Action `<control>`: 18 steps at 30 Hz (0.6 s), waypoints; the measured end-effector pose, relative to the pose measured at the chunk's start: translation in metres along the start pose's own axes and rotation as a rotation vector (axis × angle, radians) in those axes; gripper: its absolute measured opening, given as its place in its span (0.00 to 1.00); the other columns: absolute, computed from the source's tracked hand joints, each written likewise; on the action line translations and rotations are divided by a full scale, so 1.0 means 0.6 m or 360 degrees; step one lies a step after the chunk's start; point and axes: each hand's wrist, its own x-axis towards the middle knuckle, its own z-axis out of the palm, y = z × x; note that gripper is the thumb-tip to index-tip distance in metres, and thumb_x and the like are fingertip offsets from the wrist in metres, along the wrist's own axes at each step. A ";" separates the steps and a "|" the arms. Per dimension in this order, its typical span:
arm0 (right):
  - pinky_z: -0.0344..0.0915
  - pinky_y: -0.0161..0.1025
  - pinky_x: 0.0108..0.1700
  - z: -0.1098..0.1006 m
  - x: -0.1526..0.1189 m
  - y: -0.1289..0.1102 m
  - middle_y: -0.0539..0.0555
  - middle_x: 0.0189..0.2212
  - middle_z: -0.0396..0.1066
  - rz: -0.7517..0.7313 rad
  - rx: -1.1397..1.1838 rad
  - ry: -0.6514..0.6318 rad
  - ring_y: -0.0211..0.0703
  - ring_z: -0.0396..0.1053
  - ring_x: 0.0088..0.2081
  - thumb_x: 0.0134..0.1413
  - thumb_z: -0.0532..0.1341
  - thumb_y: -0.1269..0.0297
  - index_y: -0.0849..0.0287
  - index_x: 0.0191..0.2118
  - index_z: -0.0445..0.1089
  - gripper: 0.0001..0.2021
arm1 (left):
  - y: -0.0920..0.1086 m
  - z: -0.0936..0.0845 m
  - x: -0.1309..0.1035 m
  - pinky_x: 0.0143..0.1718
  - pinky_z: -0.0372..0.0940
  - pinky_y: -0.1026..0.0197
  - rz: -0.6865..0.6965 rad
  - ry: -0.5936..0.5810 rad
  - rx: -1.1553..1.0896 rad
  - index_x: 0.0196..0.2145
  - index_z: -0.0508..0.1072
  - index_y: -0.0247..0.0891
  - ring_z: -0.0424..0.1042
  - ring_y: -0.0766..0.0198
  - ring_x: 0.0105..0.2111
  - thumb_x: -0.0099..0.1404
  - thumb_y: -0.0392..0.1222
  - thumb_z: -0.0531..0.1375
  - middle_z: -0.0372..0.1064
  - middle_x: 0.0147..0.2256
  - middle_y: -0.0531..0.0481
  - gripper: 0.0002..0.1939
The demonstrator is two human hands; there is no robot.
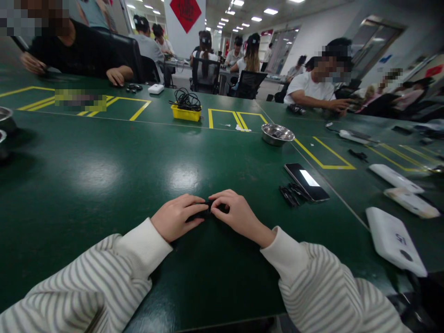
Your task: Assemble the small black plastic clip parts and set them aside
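Note:
Between my two hands, low over the green table (114, 203), is a small black object (207, 210); fingers cover much of it, so I cannot make out its kind. The fingers and thumb of my left hand (178, 215) close round it from the left. My right hand (237, 213) meets it from the other side, thumb and forefinger pinched together in a ring. Right of that hand lie several small black pieces (289, 196), touching or close beside a phone (307, 181) with a partly bright screen.
A steel bowl (277, 134) and a yellow tray (186, 113) of black cables (187, 99) stand farther back. White devices (395, 238) line the right side. Yellow tape (222, 111) marks rectangles. Co-workers sit across the table, one with a hand (120, 75) on it.

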 end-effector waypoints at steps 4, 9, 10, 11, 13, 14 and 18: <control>0.61 0.38 0.41 0.006 -0.001 -0.004 0.52 0.34 0.71 -0.0018 -0.0139 0.0064 0.40 0.65 0.38 0.46 0.58 0.70 0.59 0.27 0.69 0.03 | 0.000 0.000 -0.001 0.37 0.67 0.58 -0.0031 -0.0018 -0.0006 0.40 0.70 0.36 0.68 0.60 0.37 0.58 0.38 0.56 0.68 0.39 0.43 0.12; 0.62 0.39 0.41 0.004 -0.005 -0.006 0.52 0.35 0.71 -0.0063 -0.0248 0.0068 0.40 0.66 0.38 0.48 0.57 0.68 0.58 0.30 0.70 0.04 | -0.002 0.000 -0.001 0.36 0.67 0.59 -0.0077 -0.0034 0.0039 0.40 0.70 0.37 0.69 0.60 0.37 0.58 0.39 0.56 0.68 0.40 0.45 0.12; 0.62 0.39 0.42 0.002 -0.006 -0.005 0.52 0.36 0.71 -0.0081 -0.0256 0.0057 0.40 0.66 0.38 0.48 0.57 0.67 0.58 0.30 0.70 0.05 | -0.002 0.000 -0.001 0.36 0.67 0.58 -0.0079 -0.0042 0.0053 0.40 0.70 0.38 0.69 0.60 0.37 0.58 0.40 0.56 0.69 0.40 0.45 0.12; 0.62 0.38 0.42 0.000 -0.007 -0.005 0.53 0.37 0.71 -0.0101 -0.0262 0.0045 0.40 0.67 0.39 0.48 0.58 0.66 0.58 0.31 0.70 0.05 | -0.003 0.000 -0.001 0.36 0.67 0.58 -0.0080 -0.0046 0.0065 0.41 0.70 0.38 0.69 0.60 0.37 0.58 0.40 0.56 0.69 0.40 0.45 0.12; 0.63 0.38 0.42 -0.003 -0.009 -0.004 0.54 0.39 0.70 -0.0137 -0.0280 0.0022 0.40 0.67 0.40 0.46 0.59 0.65 0.58 0.32 0.70 0.06 | -0.005 0.001 -0.001 0.36 0.68 0.58 -0.0069 -0.0037 0.0082 0.41 0.70 0.39 0.70 0.60 0.37 0.58 0.40 0.55 0.69 0.41 0.46 0.12; 0.63 0.39 0.43 -0.003 -0.010 -0.004 0.54 0.40 0.70 -0.0152 -0.0292 0.0016 0.41 0.67 0.40 0.45 0.60 0.64 0.58 0.33 0.70 0.07 | -0.005 0.001 -0.001 0.36 0.68 0.59 -0.0058 -0.0022 0.0087 0.41 0.70 0.39 0.70 0.60 0.37 0.58 0.40 0.55 0.69 0.41 0.46 0.12; 0.63 0.39 0.43 0.004 -0.008 0.001 0.55 0.41 0.70 -0.0208 -0.0342 0.0047 0.41 0.67 0.41 0.45 0.59 0.67 0.58 0.34 0.70 0.07 | -0.011 0.002 -0.004 0.35 0.68 0.60 -0.0006 0.0050 0.0110 0.40 0.70 0.38 0.71 0.61 0.37 0.59 0.40 0.55 0.69 0.41 0.45 0.12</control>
